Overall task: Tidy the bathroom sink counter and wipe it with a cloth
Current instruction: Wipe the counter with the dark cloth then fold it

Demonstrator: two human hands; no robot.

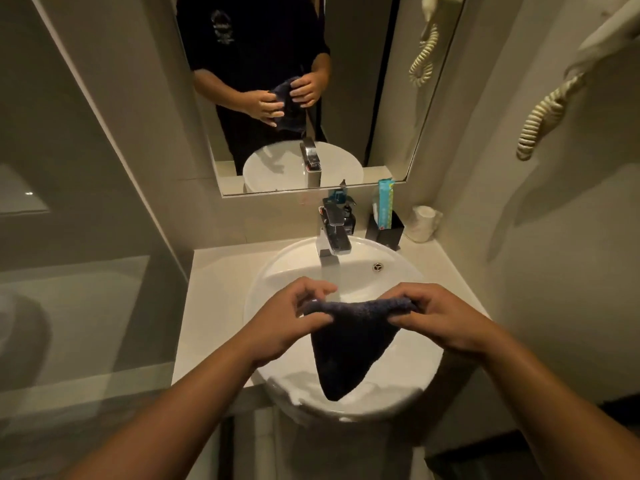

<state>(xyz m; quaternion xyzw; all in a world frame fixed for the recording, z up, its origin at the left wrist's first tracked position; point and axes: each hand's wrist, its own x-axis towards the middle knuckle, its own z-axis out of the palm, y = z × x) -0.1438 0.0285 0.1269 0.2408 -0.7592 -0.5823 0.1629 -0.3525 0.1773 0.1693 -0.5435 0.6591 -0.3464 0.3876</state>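
Dark blue-grey terry cloth (346, 344): held over the white round ceramic basin (408, 268), top edge running left-right, point hanging towards the person; left hand (294, 320) pinching its left corner; right hand (440, 323) pinching its right corner; pale stone counter (214, 271) lies nearer the left hand, likely wiped first.

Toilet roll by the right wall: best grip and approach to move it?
Grip the roll across its round sides, coming from above and the front-left. It stands upright in the back corner; the wall blocks the right and rear, and the black holder stands close on its left. Both hands are on the cloth, so one must let go first.
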